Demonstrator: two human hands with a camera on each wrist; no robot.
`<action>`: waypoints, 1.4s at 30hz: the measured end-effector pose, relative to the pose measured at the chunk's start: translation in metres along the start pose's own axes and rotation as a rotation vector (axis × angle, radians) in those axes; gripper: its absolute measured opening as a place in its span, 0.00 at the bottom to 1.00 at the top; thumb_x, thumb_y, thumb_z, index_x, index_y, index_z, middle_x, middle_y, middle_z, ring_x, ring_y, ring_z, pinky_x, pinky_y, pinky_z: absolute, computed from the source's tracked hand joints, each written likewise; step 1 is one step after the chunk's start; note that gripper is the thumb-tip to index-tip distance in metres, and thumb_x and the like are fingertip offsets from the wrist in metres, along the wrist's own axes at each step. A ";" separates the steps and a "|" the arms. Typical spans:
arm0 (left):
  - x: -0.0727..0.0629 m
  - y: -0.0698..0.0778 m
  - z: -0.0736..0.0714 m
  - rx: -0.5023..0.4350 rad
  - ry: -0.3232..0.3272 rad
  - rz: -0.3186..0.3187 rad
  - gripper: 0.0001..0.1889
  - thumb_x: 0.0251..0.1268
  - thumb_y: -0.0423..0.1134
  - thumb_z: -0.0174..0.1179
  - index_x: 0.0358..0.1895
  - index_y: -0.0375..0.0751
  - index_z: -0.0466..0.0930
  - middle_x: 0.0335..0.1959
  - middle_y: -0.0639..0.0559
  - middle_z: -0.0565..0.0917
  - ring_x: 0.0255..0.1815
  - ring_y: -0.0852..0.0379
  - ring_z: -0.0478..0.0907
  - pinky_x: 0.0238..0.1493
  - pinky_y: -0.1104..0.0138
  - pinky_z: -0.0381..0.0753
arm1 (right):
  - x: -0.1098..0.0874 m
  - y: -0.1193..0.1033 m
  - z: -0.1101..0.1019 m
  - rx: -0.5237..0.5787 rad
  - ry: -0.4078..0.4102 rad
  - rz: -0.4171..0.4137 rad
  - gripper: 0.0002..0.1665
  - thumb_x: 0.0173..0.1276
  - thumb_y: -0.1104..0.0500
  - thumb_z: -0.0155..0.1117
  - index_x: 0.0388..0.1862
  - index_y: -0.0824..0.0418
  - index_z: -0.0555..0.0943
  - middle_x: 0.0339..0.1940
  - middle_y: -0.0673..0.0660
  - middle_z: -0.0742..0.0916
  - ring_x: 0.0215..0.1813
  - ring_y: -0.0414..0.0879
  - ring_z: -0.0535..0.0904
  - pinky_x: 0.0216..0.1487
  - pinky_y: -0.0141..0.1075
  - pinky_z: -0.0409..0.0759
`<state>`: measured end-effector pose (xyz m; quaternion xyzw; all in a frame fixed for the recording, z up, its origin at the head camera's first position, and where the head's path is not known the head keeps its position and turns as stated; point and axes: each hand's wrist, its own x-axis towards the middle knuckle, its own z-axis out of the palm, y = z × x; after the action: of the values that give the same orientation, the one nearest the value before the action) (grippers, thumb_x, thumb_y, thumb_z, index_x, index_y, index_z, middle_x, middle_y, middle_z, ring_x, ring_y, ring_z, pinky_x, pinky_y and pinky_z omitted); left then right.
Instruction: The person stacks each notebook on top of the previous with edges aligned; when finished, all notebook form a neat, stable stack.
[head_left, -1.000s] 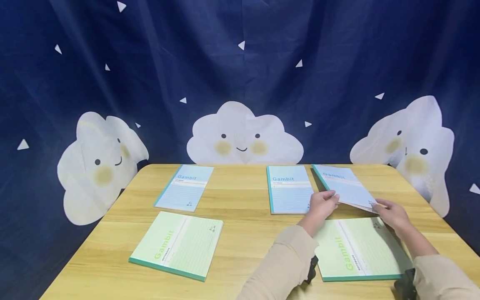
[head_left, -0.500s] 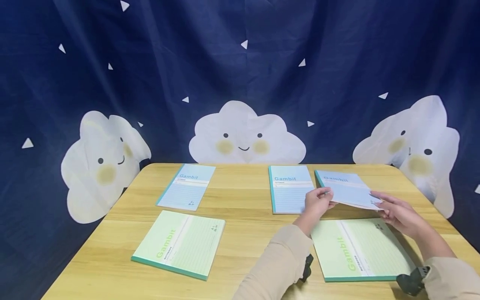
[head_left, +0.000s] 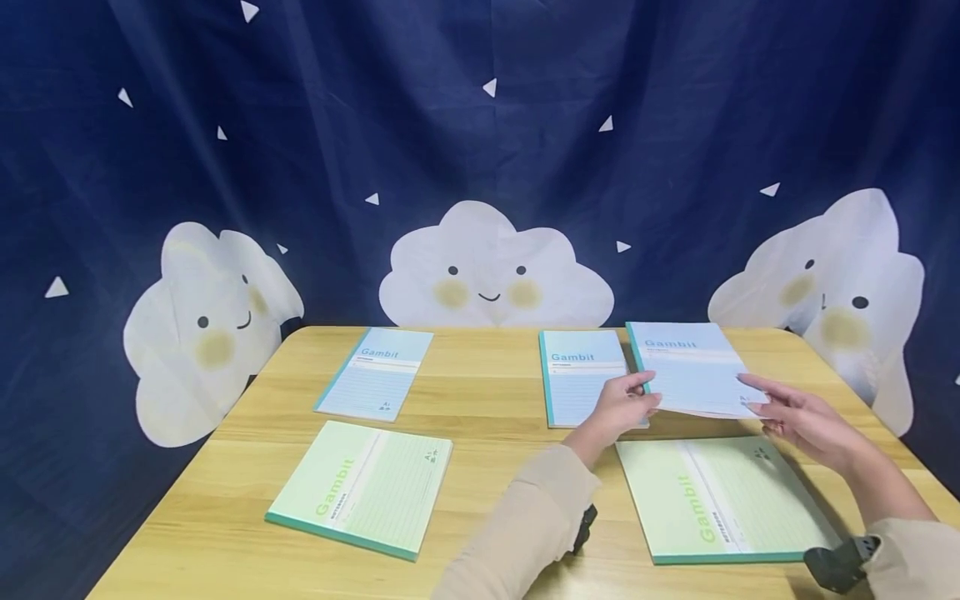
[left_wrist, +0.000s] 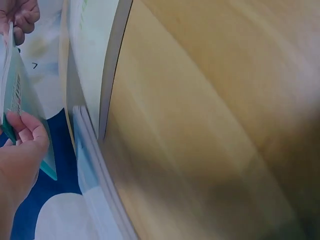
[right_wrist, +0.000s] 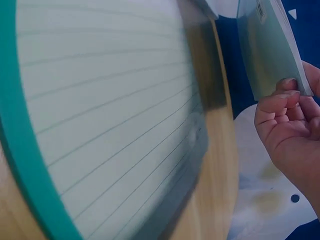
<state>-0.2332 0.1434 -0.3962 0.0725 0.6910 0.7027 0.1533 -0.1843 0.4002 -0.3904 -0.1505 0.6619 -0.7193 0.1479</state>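
Note:
A light blue notebook (head_left: 690, 367) with a teal spine is held up off the table at the back right. My left hand (head_left: 618, 408) pinches its near left corner by the spine, thumb and fingers on either side. At the near right corner my right hand (head_left: 813, 421) grips it, thumb above and fingers beneath. In the right wrist view the fingers (right_wrist: 285, 105) press the notebook's back cover (right_wrist: 265, 50), which bears a barcode. A second blue notebook (head_left: 581, 375) lies flat just left of the held one, its near right corner partly behind my left hand.
A large green notebook (head_left: 720, 500) lies below my hands, partly in shadow. Toward the left are another blue notebook (head_left: 375, 375) and a green notebook (head_left: 363, 487). They all lie on the wooden table (head_left: 495, 500), with a dark blue cloud-printed curtain (head_left: 555, 150) behind.
The held blue notebook has risen and levelled from a slant. My left hand has shifted left along its near edge to the spine corner; my right hand has moved slightly right.

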 end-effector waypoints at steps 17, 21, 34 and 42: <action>-0.013 0.028 -0.052 0.243 -0.052 0.127 0.24 0.61 0.34 0.59 0.62 0.46 0.72 0.28 0.59 0.69 0.27 0.65 0.66 0.27 0.77 0.67 | 0.025 -0.027 0.049 -0.481 0.238 0.045 0.29 0.69 0.62 0.55 0.67 0.42 0.66 0.25 0.44 0.69 0.27 0.38 0.69 0.29 0.28 0.73; -0.016 0.030 -0.064 0.290 -0.040 0.129 0.24 0.61 0.35 0.59 0.62 0.47 0.72 0.29 0.59 0.71 0.29 0.65 0.67 0.29 0.77 0.69 | 0.032 -0.030 0.060 -0.574 0.265 0.060 0.32 0.68 0.58 0.57 0.70 0.53 0.62 0.23 0.44 0.70 0.27 0.38 0.70 0.29 0.29 0.73; -0.022 0.023 -0.100 0.406 -0.058 0.150 0.25 0.63 0.37 0.57 0.64 0.45 0.69 0.29 0.57 0.69 0.30 0.63 0.66 0.29 0.76 0.69 | 0.060 -0.028 0.085 -0.631 0.180 0.125 0.38 0.67 0.57 0.57 0.70 0.72 0.56 0.23 0.49 0.67 0.27 0.40 0.66 0.31 0.31 0.75; -0.022 0.009 -0.111 0.439 -0.061 0.168 0.25 0.64 0.34 0.56 0.64 0.38 0.68 0.26 0.57 0.66 0.25 0.64 0.62 0.24 0.78 0.64 | 0.074 -0.015 0.093 -0.622 0.166 0.164 0.36 0.68 0.59 0.56 0.69 0.71 0.57 0.25 0.50 0.61 0.29 0.38 0.62 0.30 0.30 0.73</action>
<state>-0.2487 0.0308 -0.3885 0.1825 0.8139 0.5432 0.0957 -0.2135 0.2865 -0.3671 -0.0756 0.8695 -0.4782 0.0980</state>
